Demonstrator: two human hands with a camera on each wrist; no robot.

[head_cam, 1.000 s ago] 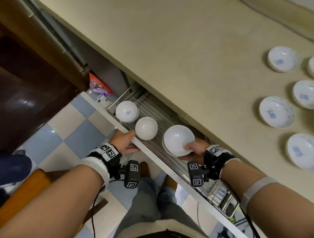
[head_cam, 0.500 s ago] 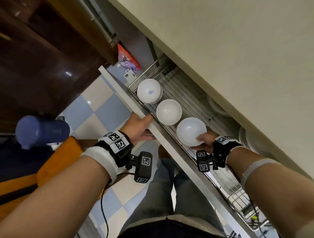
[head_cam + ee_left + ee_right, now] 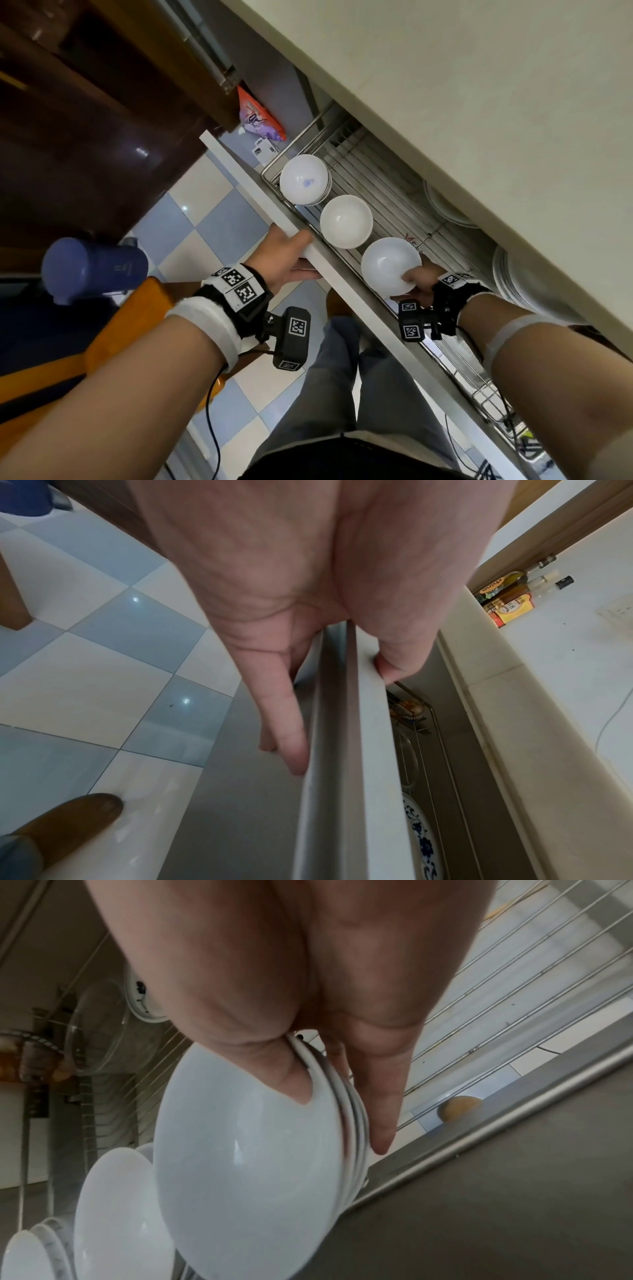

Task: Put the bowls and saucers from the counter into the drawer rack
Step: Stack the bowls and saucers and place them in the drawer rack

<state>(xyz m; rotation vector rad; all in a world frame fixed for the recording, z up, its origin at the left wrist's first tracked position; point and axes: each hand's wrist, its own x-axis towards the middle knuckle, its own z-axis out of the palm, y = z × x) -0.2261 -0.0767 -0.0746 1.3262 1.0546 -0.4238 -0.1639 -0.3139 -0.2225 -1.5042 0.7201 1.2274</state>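
Note:
My right hand pinches the rim of a stack of white bowls, thumb inside the top bowl and fingers under the stack, low over the wire drawer rack. In the rack beyond it stand a single white bowl and another white bowl stack at the far end. My left hand grips the top edge of the white drawer front, thumb inside, fingers outside.
The beige counter overhangs the drawer. White plates stand at the rack's back right. A blue-patterned plate and a glass bowl sit in the rack. A blue bottle and an orange chair lie on my left.
My view has dropped from the counter toward the drawer, so the saucers on the counter have left the frame. My right hand has lowered the bowl stack toward the rack. The left hand keeps its grip.

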